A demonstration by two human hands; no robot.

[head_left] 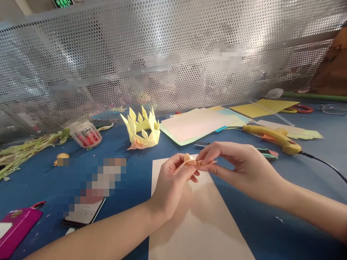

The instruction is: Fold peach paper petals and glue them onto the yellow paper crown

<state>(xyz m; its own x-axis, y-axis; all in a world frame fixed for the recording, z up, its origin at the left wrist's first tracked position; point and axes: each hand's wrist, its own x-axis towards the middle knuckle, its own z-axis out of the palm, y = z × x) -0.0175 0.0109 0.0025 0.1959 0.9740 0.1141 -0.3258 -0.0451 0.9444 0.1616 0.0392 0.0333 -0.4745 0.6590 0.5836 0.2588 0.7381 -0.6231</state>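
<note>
A small folded piece of orange paper is pinched between both hands above a cream sheet of paper on the blue table. My left hand grips the piece's left end with thumb and fingers closed. From the right, my right hand holds its right end with fingertips pressed together. Behind the hands stands a yellow folded-paper crown with an orange unit at its front.
A stack of pastel sheets lies beyond the hands. A yellow glue gun with a black cord and scissors lie at right. A clear jar, green strips, a phone and a magenta case sit at left. A perforated metal screen closes the back.
</note>
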